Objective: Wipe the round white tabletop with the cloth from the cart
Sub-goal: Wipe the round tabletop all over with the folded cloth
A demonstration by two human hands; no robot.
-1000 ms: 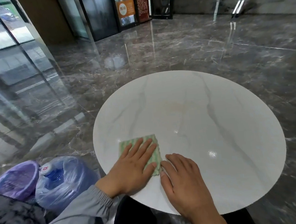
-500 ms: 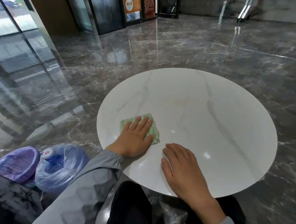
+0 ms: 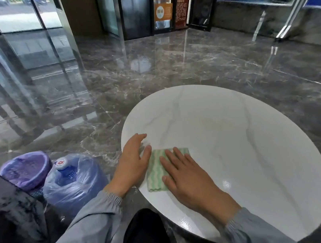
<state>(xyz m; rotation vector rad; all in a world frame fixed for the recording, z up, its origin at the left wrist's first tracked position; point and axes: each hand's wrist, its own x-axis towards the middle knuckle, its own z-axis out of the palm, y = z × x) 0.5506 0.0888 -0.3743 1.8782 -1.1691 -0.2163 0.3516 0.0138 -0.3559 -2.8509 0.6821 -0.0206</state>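
— Head view first: where is the cloth (image 3: 157, 171)?

— Flat on the round white table (image 3: 242, 134), near its left edge on the person's side. It is green and white with wavy stripes.

— And the hands?

— The right hand (image 3: 186, 178) lies flat on the cloth, fingers spread, palm pressing it to the table; it grips nothing. The left hand (image 3: 132, 161) rests open just beside the cloth on its left, at the table's rim (its thumb side seems to touch the cloth's edge, though I cannot tell for sure).

— Anything beside the table?

— On the dark marble floor (image 3: 152, 74) to the left stand a blue water jug (image 3: 72, 178) wrapped in plastic and a purple-lined bin (image 3: 26, 170).
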